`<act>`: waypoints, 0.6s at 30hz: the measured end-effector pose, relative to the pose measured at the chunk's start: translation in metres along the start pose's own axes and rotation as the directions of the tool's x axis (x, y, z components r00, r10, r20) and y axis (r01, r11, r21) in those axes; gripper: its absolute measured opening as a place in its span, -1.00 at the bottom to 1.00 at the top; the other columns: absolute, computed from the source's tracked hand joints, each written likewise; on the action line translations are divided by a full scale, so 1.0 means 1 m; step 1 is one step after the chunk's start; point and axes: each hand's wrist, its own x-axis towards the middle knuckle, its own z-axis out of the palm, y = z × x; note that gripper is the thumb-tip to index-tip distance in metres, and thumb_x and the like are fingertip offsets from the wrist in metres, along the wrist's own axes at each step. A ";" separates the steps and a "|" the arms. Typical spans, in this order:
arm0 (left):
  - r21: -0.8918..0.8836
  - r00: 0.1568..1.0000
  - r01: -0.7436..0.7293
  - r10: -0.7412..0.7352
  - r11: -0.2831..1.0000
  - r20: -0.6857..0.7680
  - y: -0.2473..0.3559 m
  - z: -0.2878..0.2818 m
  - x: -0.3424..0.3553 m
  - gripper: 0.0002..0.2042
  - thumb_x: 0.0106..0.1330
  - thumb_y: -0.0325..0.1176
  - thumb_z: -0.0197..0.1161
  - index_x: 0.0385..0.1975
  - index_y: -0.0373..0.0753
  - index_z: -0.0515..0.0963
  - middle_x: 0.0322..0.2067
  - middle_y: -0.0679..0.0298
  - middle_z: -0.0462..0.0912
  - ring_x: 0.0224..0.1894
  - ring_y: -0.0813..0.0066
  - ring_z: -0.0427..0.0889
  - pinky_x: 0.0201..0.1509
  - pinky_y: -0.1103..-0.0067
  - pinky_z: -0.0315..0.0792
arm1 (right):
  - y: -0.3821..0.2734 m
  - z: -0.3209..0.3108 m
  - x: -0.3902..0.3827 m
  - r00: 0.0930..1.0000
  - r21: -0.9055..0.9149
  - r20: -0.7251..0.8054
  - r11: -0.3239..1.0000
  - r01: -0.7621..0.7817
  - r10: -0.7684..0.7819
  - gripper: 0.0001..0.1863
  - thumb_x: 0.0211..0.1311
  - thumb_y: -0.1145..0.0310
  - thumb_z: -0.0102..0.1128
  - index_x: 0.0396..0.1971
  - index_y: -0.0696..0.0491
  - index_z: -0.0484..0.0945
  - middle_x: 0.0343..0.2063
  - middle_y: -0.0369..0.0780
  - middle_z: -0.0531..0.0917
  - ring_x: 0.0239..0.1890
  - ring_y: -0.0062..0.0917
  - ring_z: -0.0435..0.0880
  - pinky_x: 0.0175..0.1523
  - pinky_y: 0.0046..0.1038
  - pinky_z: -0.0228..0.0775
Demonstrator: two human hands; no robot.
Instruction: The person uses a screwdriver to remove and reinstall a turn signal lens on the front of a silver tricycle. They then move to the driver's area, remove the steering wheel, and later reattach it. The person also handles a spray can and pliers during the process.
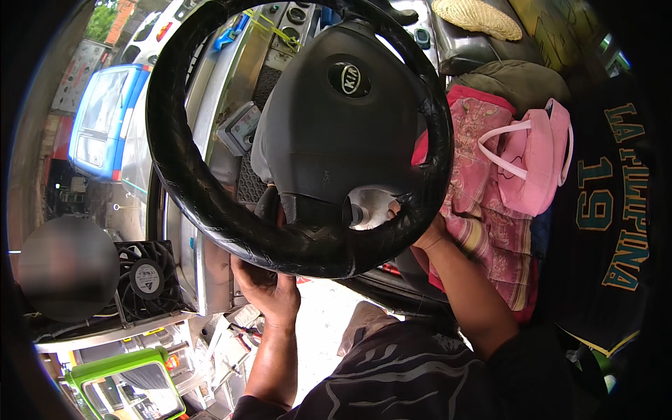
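A black steering wheel (297,250) with a leather-like cover fills the middle of the head view. My left hand (269,290) comes up under the lower left of its rim, palm side partly showing. The rim covers most of that hand's fingers, so what they touch is hidden. My right hand (432,232) reaches behind the lower right of the rim. A fingertip of it shows through the wheel's gap, beside a pale part of the steering column (374,204). Whether either hand grips anything does not show.
Right of the wheel lies a pink patterned seat cover (483,140) with a pink bag (535,164) on it. A dark jersey (609,210) hangs farther right. On the left are a round fan (147,276), a green-framed mirror (129,385) and, outside, a blue vehicle (105,122).
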 end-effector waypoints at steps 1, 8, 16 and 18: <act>-0.023 0.999 0.028 -0.028 0.999 -0.014 -0.016 0.003 -0.018 -0.25 0.40 -0.46 0.54 0.49 -0.40 0.22 0.25 0.03 0.58 0.28 0.28 0.61 0.42 0.34 0.49 | 0.004 0.000 -0.001 1.000 -0.011 -0.009 1.000 0.008 -0.008 -0.53 0.22 0.12 0.44 0.10 0.00 0.72 0.09 -0.04 0.74 0.17 -0.05 0.70 0.32 -0.09 0.54; 0.485 0.638 -0.005 -0.371 0.874 0.674 -0.150 0.052 -0.122 -0.54 0.44 -0.30 0.44 0.28 -0.32 0.59 0.08 -0.22 0.74 0.18 -0.11 0.73 0.26 0.23 0.61 | 0.027 0.007 -0.002 0.989 -0.636 0.043 0.759 0.138 -0.145 -0.56 0.18 0.03 0.46 0.01 -0.08 0.75 0.06 -0.08 0.76 0.17 -0.11 0.72 0.26 -0.09 0.57; 0.170 0.599 0.059 -0.171 0.984 0.783 -0.273 0.220 -0.147 -0.38 0.45 -0.14 0.37 0.49 -0.13 0.45 0.50 -0.10 0.42 0.52 -0.05 0.44 0.61 0.19 0.29 | 0.005 0.010 -0.011 0.995 -0.746 -0.091 0.658 -0.102 0.051 -0.29 0.21 -0.28 0.31 0.26 -0.16 0.68 0.32 -0.11 0.65 0.45 -0.10 0.51 0.53 -0.06 0.31; 0.220 0.573 0.035 -0.200 0.975 0.795 -0.291 0.244 -0.143 -0.39 0.45 -0.16 0.36 0.49 -0.10 0.46 0.53 -0.07 0.39 0.53 -0.04 0.42 0.60 0.18 0.30 | -0.002 0.010 -0.011 0.997 -0.786 -0.072 0.615 -0.072 0.025 -0.30 0.21 -0.30 0.28 0.22 -0.16 0.71 0.32 -0.11 0.65 0.45 -0.11 0.51 0.53 -0.05 0.32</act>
